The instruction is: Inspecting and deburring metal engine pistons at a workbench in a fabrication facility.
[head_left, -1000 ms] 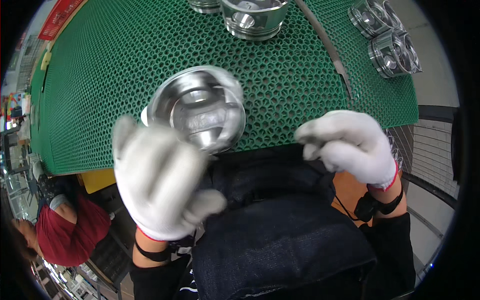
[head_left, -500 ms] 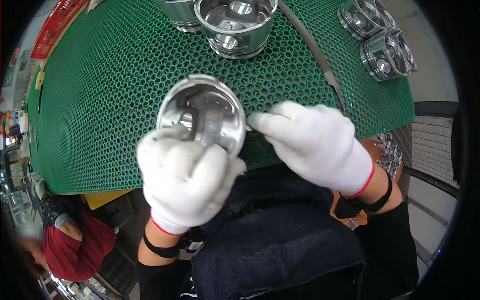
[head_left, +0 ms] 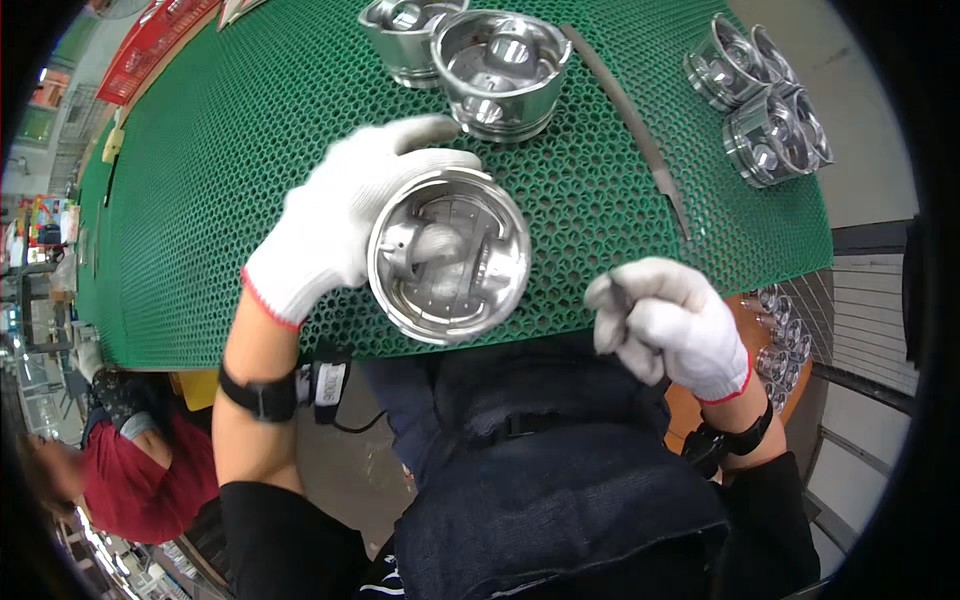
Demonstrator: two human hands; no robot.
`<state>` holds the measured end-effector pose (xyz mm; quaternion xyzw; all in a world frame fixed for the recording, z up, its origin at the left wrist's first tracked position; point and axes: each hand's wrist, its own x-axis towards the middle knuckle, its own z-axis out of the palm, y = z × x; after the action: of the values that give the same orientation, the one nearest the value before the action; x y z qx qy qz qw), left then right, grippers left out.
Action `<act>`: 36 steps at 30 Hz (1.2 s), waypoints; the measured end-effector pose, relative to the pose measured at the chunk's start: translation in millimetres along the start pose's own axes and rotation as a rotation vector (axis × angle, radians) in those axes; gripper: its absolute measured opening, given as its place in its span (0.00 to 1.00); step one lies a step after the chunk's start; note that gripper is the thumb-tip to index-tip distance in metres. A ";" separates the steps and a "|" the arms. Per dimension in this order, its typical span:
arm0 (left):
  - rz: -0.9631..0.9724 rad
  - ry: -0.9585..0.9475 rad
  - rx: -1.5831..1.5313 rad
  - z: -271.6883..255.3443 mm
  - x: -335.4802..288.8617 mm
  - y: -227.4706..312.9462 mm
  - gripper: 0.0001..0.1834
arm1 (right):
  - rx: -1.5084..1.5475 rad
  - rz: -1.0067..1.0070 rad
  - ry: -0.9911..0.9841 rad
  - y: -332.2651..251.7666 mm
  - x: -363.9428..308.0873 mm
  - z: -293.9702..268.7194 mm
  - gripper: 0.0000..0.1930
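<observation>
My left hand (head_left: 335,205), in a white knit glove with a red cuff, is closed on a shiny metal piston (head_left: 462,290) by its left side. The piston's hollow underside faces up, showing the ribs and pin bosses. Off to the right and apart from the piston, my gloved right hand (head_left: 680,325) pinches a small dark tool (head_left: 618,293); most of it is hidden by the fingers, so its kind does not show. Just beyond my left fingertips stand another piston (head_left: 500,118) and, beside it, a further one (head_left: 405,55), both hollow side up.
A green honeycomb mat (head_left: 230,150) covers the table. A long grey strip (head_left: 635,120) lies on it. Several pistons (head_left: 765,150) stand at the far right, more (head_left: 785,345) on a lower surface. A red crate (head_left: 150,50) sits far left; a person in red (head_left: 150,470) is at lower left.
My left hand has shifted from the piston's near side to its left side, and the piston has turned. My right hand has drawn away from the rim, right and nearer to me.
</observation>
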<state>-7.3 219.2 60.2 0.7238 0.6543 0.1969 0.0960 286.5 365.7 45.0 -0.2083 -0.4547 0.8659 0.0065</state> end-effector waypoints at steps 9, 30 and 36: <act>-0.145 0.172 0.320 20.4 2.3 104.8 0.27 | -0.784 -0.431 0.017 -5.6 14.8 13.1 0.12; -0.098 0.310 -0.170 15.6 -2.4 45.4 0.28 | -1.854 -0.270 -0.481 -29.6 17.6 13.6 0.10; -0.456 0.881 -0.532 88.1 -90.1 78.4 0.64 | -1.040 -0.335 -0.340 -11.0 10.0 -2.9 0.14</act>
<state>94.2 131.1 -2.8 0.3642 0.7003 0.6131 0.0331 276.5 376.5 48.7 0.0330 -0.8423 0.5369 -0.0330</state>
